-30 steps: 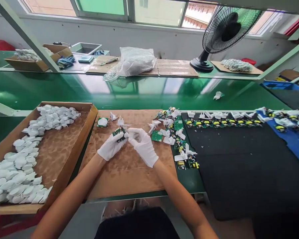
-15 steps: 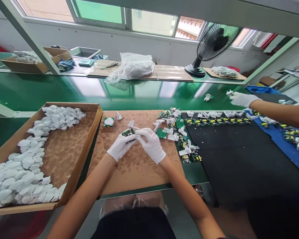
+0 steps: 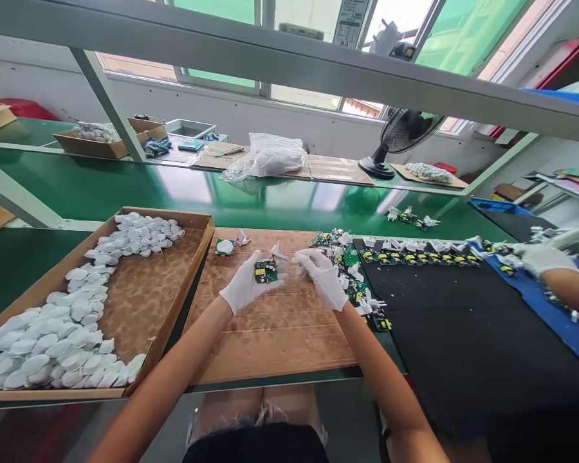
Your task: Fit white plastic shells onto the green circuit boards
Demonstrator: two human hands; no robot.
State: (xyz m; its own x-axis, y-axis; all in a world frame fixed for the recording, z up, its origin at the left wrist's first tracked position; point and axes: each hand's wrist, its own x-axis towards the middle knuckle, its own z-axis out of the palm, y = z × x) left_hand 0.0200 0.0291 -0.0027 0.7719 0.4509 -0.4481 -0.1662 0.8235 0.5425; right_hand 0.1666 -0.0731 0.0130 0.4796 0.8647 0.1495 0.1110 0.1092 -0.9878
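Note:
In my gloved left hand [image 3: 246, 284] lies a small green circuit board [image 3: 266, 272], its yellow component facing up. A white plug piece [image 3: 276, 252] stands at the board's upper right, by my fingertips. My gloved right hand [image 3: 324, 278] is just to the right, apart from the board, with thumb and fingers pinched together; whatever is between them is too small to make out. Beneath both hands is a brown cardboard sheet [image 3: 270, 347]. At its far left rests another board with a round white pad [image 3: 224, 247], beside a white plug [image 3: 242, 238].
On my left, a cardboard tray [image 3: 189, 289] holds many white round pieces. Boards with plugs are piled right of the cardboard; a row of boards [image 3: 419, 258] lines the black mat [image 3: 444, 334]. Another person's gloved hand [image 3: 550, 258] is over the blue mat. A frame bar [image 3: 289, 72] crosses above.
My hands have separated, the right moving rightward, and the board's component side now faces up. The other person's hand has withdrawn from the green surface, where more boards now lie. The view has shifted.

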